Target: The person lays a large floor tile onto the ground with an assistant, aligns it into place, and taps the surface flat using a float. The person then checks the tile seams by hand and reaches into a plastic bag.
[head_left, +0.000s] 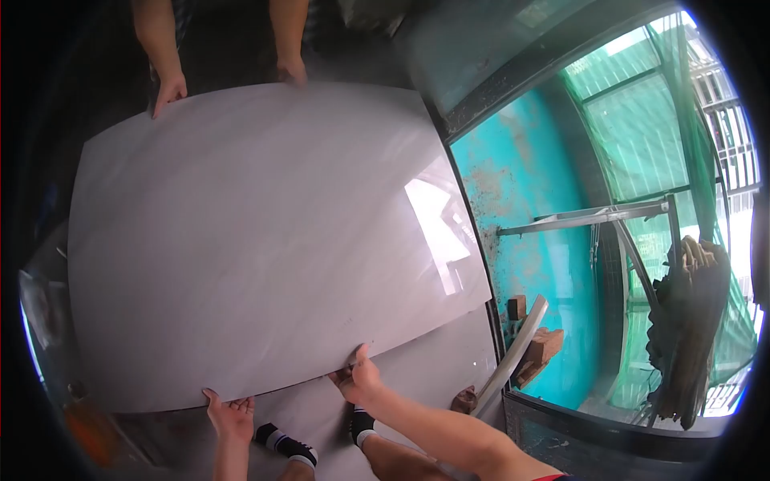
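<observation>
A large glossy pale grey tile (257,240) spans the middle of the view. My left hand (231,415) grips its near edge, thumb on the top face and fingers bent below the rim. Further right along the same edge, my right hand (358,378) holds it too, its thumb on top and its other fingers partly hidden underneath. Across from me, another person's two hands (169,92) (293,70) hold the far edge. Light from the opening reflects off the tile's right side.
My feet in dark striped socks (286,443) stand on a pale floor surface (449,345) beneath the near edge. On the right are a turquoise surface (553,264), broken bricks (539,354), a metal frame (593,215), green netting (642,136) and a ragged brown bundle (694,329).
</observation>
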{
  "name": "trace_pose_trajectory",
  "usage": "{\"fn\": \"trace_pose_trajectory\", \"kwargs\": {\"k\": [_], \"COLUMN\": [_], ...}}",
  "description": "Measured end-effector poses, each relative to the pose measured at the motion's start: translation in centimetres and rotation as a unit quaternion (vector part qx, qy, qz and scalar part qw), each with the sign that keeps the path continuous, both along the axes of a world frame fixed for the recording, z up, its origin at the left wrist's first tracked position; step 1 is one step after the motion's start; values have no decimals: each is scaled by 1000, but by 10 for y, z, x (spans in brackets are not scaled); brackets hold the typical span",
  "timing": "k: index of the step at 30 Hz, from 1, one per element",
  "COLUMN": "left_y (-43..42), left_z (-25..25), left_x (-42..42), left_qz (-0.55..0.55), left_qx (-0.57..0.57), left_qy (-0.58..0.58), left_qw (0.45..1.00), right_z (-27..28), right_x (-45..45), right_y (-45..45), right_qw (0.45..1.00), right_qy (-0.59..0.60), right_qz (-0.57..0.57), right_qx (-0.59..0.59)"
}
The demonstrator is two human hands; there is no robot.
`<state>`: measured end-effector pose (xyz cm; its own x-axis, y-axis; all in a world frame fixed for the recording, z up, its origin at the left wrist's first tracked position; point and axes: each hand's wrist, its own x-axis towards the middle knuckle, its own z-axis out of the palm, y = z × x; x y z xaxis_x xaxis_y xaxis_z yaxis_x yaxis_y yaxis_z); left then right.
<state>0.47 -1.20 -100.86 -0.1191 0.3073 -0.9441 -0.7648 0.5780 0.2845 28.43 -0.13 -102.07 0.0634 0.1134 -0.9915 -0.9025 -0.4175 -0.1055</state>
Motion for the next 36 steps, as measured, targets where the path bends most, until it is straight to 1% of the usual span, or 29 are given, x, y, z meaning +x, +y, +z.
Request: {"fn": "trace_pose_trajectory", "kwargs": {"k": [1,2,3,4,7,11,12,13,15,16,17,19,20,23,26,29,32,35,36], "left_y": [-1,-6,-15,-19,-21,-28,-29,-28,-33,-35,-30,-33,-34,-40,-43,-48,-53,-57,-59], "left_z": [-5,-17,-31,-43,-49,-65,-58,-58,-71,-84,-77,-57,-65,-83,-84,-83,-90,-88,-97], "left_x": [2,0,-4,-3,8,-4,1,0,-10,-19,-14,1,1,0,6,8,7,11,7], "left_qz": [1,-10,-29,-46,-37,-56,-76,-95,-128,-145,-129,-94,-113,-101,-94,-95,-130,-122,-131], "left_qx": [1,6,5,12,1,14,39,54,88,88,100,115,127,135,117,130,133,108,114], "left_qy": [-7,-12,-17,-26,-25,-43,-44,-56,-80,-109,-132,-180,-184,-189,-180,-168,-162,-139,-156], "left_qw": [1000,1000,999,999,999,997,995,992,985,979,978,972,968,967,972,973,969,977,972], "right_z": [-4,-23,-14,-21,-37,-52,-52,-50,-50,-53,-63,-62,-59,-61,-65,-66,-72,-71,-71], "right_x": [2,6,9,14,24,22,24,23,25,28,29,34,36,40,44,44,50,53,55], "right_y": [0,-10,-6,-8,-15,-28,-30,-29,-26,-31,-34,-33,-34,-39,-43,-46,-51,-53,-53], "right_qw": [1000,999,999,1000,1000,999,999,999,1000,999,999,1000,999,999,998,998,998,998,998], "right_qy": [-1,4,-5,-6,-12,-10,-3,-6,-14,-12,-13,-22,-23,-22,-25,-19,-11,-9,-7], "right_qz": [11,6,9,8,1,13,14,15,21,10,14,9,11,21,35,38,45,53,56], "right_qx": [3,48,41,30,21,37,47,29,-2,40,29,15,24,35,40,49,48,42,41]}}
